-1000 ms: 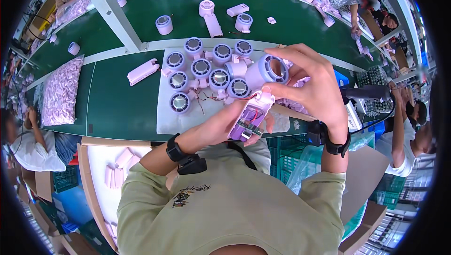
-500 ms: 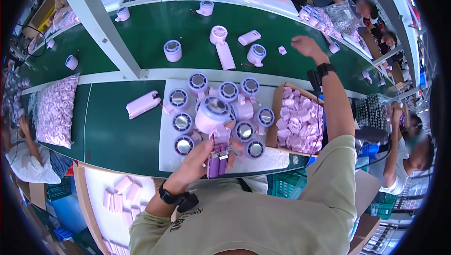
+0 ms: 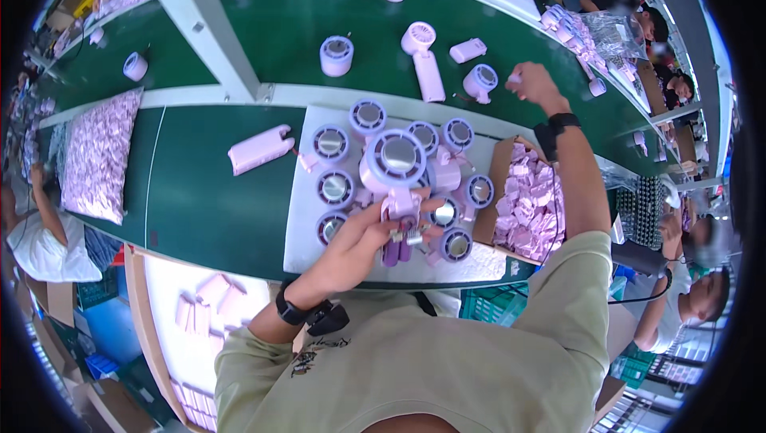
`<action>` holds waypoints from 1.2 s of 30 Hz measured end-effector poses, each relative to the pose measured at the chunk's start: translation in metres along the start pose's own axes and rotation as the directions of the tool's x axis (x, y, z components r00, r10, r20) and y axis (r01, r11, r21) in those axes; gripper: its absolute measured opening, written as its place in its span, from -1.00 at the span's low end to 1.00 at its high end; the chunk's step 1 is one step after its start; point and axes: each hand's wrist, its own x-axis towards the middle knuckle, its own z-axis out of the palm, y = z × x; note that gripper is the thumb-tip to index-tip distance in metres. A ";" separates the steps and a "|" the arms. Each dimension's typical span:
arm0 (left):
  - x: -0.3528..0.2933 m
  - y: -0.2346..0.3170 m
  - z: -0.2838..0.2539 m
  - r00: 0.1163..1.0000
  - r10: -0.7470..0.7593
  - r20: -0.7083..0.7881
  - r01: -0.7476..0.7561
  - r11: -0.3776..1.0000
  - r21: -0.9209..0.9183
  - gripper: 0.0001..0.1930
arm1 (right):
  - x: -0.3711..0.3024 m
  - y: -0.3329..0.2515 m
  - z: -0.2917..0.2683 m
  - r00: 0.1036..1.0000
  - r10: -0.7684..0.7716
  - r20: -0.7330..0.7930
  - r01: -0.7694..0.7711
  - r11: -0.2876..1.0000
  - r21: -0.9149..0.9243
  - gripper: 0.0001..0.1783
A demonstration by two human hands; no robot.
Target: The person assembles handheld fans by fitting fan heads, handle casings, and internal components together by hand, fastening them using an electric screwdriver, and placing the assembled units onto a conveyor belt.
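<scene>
My left hand [image 3: 351,245] is closed around a half-built handheld fan [image 3: 396,158], held upright over a white foam mat [image 3: 302,225]. Its round lilac head with a silver disc is on top; bare purple battery cells [image 3: 395,253] and a small circuit board show below. Several similar fan heads [image 3: 333,188] stand on the mat beneath. Stretched out over the green conveyor belt, my right hand [image 3: 540,88] pinches a small pink plastic piece [image 3: 515,79], mostly covered by the fingers. Just left of that hand sits another fan head [image 3: 481,82] on the belt.
Right of the mat stands a cardboard box [image 3: 488,217] of small pink parts. A pink handle shell [image 3: 261,150] and a bag of pink parts [image 3: 100,158] lie to the left. A metal post [image 3: 203,26] rises by the belt. Other people work around.
The view has shifted, so bench and belt items appear farther right and higher. My right hand has closed on the small pink piece that lay on the belt. My left hand still holds the fan.
</scene>
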 end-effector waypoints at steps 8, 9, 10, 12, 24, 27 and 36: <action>-0.007 0.000 0.010 0.998 0.036 0.048 -0.023 0.969 -0.245 -0.42 | -0.182 -0.172 -0.075 0.886 -0.246 -0.394 0.449 0.668 0.593 -0.66; -0.008 0.001 0.012 0.998 0.038 0.054 -0.023 0.967 -0.253 -0.42 | -0.214 -0.193 -0.069 0.893 -0.226 -0.389 0.443 0.597 0.669 -0.71; -0.008 0.001 0.014 0.996 0.031 0.084 -0.010 0.971 -0.239 -0.42 | -0.238 -0.204 -0.054 0.876 -0.255 -0.409 0.481 0.519 0.707 -0.70; -0.009 0.000 0.021 0.990 0.018 0.141 0.012 0.978 -0.210 -0.41 | -0.271 -0.217 -0.026 0.840 -0.316 -0.441 0.539 0.391 0.746 -0.68; -0.019 -0.003 0.045 0.970 0.002 0.245 -0.040 0.988 0.147 -0.51 | -0.332 -0.191 0.002 0.770 -0.548 -0.327 0.586 0.405 0.702 -0.74; -0.017 -0.008 0.054 0.975 0.002 0.222 -0.033 0.991 0.132 -0.56 | -0.341 -0.186 0.012 0.743 -0.525 -0.414 0.651 0.429 0.626 -0.72; -0.014 -0.014 0.070 0.961 -0.169 0.220 0.130 0.975 0.183 -0.68 | -0.349 -0.182 0.029 0.565 -0.365 -0.740 0.739 0.622 0.258 -0.66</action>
